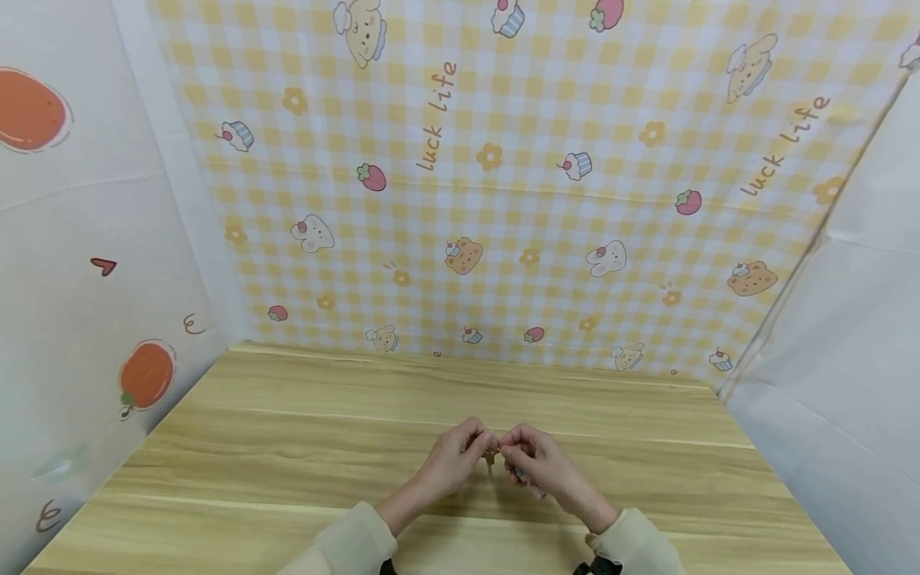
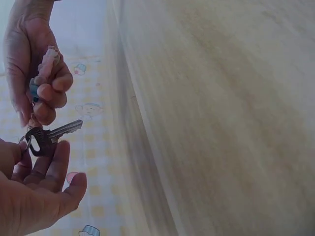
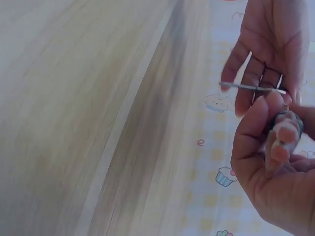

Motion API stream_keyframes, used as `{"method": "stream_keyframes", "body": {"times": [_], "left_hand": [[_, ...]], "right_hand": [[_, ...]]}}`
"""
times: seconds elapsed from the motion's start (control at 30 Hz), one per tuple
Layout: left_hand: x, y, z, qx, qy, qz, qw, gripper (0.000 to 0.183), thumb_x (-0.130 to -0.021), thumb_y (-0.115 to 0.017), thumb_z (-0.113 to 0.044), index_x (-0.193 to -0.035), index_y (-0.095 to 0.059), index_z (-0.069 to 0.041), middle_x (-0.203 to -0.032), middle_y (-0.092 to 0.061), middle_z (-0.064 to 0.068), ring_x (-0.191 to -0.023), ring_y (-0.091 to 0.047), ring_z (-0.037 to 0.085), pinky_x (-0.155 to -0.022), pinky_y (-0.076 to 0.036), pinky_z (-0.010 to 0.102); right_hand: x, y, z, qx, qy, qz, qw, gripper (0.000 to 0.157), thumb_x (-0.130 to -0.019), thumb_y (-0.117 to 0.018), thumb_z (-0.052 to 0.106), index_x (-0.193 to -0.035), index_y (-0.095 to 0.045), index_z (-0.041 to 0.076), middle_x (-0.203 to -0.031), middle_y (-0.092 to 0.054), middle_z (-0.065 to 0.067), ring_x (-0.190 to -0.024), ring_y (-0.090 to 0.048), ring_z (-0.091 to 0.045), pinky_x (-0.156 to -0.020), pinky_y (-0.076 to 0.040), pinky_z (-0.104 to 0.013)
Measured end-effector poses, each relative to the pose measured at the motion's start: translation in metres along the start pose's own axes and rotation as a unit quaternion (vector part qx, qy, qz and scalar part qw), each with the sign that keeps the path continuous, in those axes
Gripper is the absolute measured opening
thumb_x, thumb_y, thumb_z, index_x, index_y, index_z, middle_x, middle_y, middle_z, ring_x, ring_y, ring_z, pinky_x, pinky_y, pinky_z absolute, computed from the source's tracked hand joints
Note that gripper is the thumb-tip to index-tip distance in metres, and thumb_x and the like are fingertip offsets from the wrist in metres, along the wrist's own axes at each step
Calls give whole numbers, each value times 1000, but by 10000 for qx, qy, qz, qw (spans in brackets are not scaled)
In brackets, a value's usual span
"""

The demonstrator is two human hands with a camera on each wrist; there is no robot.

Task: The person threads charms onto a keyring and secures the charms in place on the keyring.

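A metal key (image 2: pixel 66 129) with a dark head hangs on a thin split ring (image 2: pixel 28 143) between the two hands. My left hand (image 1: pixel 454 454) pinches the ring between thumb and finger, and the key's head lies against its other fingers. My right hand (image 1: pixel 544 463) curls its fingers round a small pink-and-white keychain charm (image 2: pixel 47 64) with a teal part. A short gold chain (image 2: pixel 33 119) runs from the charm toward the ring, at the right fingertips. Seen from the right wrist, the key (image 3: pixel 246 87) shows edge-on, and the right fingers partly hide the ring.
Below the hands is a wood-grain table (image 1: pixel 323 447). A yellow checked cloth (image 1: pixel 431 200) with cartoon prints hangs behind it. White printed sheets (image 1: pixel 86 208) stand at the left, and a plain white one (image 1: pixel 848 335) at the right.
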State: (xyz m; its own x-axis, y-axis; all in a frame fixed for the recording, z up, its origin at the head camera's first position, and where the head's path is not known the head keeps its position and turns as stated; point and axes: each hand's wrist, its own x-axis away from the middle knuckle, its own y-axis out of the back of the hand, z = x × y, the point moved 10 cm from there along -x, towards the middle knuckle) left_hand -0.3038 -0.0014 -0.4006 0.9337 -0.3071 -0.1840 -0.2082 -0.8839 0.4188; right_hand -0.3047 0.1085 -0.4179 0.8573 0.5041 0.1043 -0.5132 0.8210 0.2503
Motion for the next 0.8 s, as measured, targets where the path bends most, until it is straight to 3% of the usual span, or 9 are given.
{"method": "stream_keyframes", "body": {"times": [0.17,0.33,0.5,0.57,0.8], "left_hand": [[0,-5,6,476,41,234,9986,23,-104,-44,-18,-94,-54,0,-82,-62,11,-76,-65,18,-62,-50,22],[-1,-6,19,906,435,397,9941,22,-104,-45,-17,-95,-52,2,-74,-52,1,-62,-57,12,-55,-49,23],[-1,0,30,307,499,467,9972,15,-99,-55,-14,-93,-59,0,-71,-50,-3,-56,-45,7,-51,-40,18],[1,1,33,118,508,518,9973,12,-96,-60,-12,-93,-62,0,-69,-52,-4,-56,-45,6,-50,-37,17],[11,2,39,-301,463,695,9961,9,-86,-71,-6,-84,-64,0,-69,-62,1,-61,-49,5,-53,-38,16]], "right_hand": [[0,-4,3,480,241,309,9981,25,-97,-57,10,-111,-52,-10,-79,-54,0,-56,-45,-1,-46,-36,-15],[-2,-3,9,1426,1017,277,9842,15,-90,-64,1,-96,-57,-10,-79,-58,-7,-60,-44,3,-51,-40,-16],[-1,-2,14,2436,1646,46,9558,6,-84,-69,-1,-86,-64,-2,-79,-64,-9,-71,-44,6,-62,-43,-17],[-1,-4,11,2789,1689,45,9453,4,-83,-70,-1,-85,-67,0,-79,-66,-7,-72,-44,6,-63,-43,-16],[0,-14,-3,3324,1307,184,9339,11,-82,-75,5,-87,-64,6,-78,-65,2,-68,-46,7,-60,-44,-16]]}}
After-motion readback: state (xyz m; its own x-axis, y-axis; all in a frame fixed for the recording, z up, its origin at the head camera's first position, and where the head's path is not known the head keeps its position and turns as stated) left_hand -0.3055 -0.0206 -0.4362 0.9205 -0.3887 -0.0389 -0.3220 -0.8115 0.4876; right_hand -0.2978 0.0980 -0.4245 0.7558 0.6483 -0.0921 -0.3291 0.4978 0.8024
